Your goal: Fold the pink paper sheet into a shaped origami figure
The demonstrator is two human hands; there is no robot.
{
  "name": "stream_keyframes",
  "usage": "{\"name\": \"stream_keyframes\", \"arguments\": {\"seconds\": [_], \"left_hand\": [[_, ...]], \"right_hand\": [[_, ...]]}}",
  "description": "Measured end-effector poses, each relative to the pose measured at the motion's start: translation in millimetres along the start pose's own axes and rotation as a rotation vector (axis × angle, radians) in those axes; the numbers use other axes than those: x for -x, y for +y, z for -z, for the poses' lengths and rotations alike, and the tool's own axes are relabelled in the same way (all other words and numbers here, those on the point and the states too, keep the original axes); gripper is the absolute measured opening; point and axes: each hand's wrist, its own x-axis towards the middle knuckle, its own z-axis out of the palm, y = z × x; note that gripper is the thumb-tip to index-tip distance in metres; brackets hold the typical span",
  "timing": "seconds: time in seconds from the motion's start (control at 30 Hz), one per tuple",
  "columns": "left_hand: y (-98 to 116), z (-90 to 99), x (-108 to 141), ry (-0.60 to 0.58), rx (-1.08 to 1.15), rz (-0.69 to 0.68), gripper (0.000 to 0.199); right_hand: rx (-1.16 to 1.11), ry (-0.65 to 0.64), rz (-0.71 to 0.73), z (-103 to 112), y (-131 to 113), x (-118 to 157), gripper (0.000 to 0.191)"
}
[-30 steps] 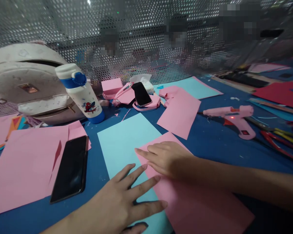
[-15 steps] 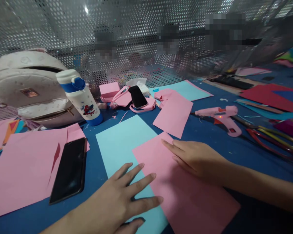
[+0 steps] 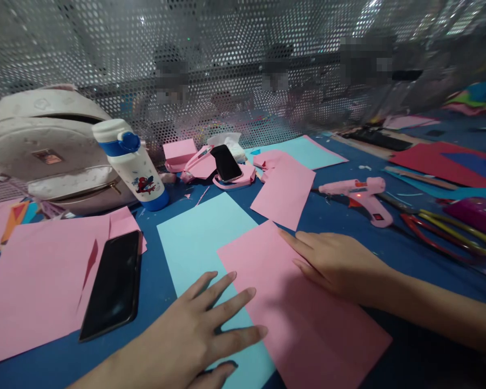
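A pink sheet (image 3: 267, 259) lies partly over a light blue sheet (image 3: 210, 227) on the blue table. My left hand (image 3: 202, 329) rests with its fingers spread across both sheets, fingertips on the pink one's left edge. On the pink sheet's upper right edge lies my right hand (image 3: 336, 262), fingers stretched out flat, holding nothing. A smaller pink piece (image 3: 287, 189) sits just behind the sheets. To the right of it is a pink glue gun (image 3: 360, 192) with a small orange light.
Backpack (image 3: 56, 151) and bottle (image 3: 133, 167) stand at the back left. A large phone (image 3: 113, 281) lies on pink paper (image 3: 44, 270); another phone (image 3: 225, 162) is farther back. Scissors (image 3: 453, 229) and red paper (image 3: 441, 156) are at right. Perforated metal (image 3: 227, 65) rises behind.
My right hand has slid slightly to the right along the pink sheet's edge. My left hand stays in nearly the same place. The whole view has shifted a little.
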Motion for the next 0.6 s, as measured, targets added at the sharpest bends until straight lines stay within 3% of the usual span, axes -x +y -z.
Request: {"name": "stream_keyframes", "arguments": {"seconds": [0.2, 0.37, 0.43, 0.5, 0.57, 0.6], "left_hand": [[0, 1.7, 2, 0.016, -0.025, -0.006, 0.063], [2, -5.2, 4, 0.065, -0.080, -0.022, 0.062], [7, -7.8, -1, 0.146, -0.145, -0.018, 0.055], [15, -3.9, -8, 0.301, -0.237, -0.013, 0.042], [24, 8.5, -12, 0.481, -0.315, -0.037, 0.029], [29, 16.6, -11, 0.481, -0.326, -0.062, 0.029]], "right_hand": [[0.048, -0.097, -0.069, -2, 1, -19, 0.053], [0.132, -0.112, -0.102, 15, -4, -48, 0.040], [0.137, -0.065, -0.070, 23, -10, -59, 0.028], [0.111, 0.014, -0.025, 27, -19, -69, 0.024], [0.047, 0.089, 0.060, 25, -30, -75, 0.021], [-0.009, 0.112, 0.118, 22, -34, -77, 0.021]]}}
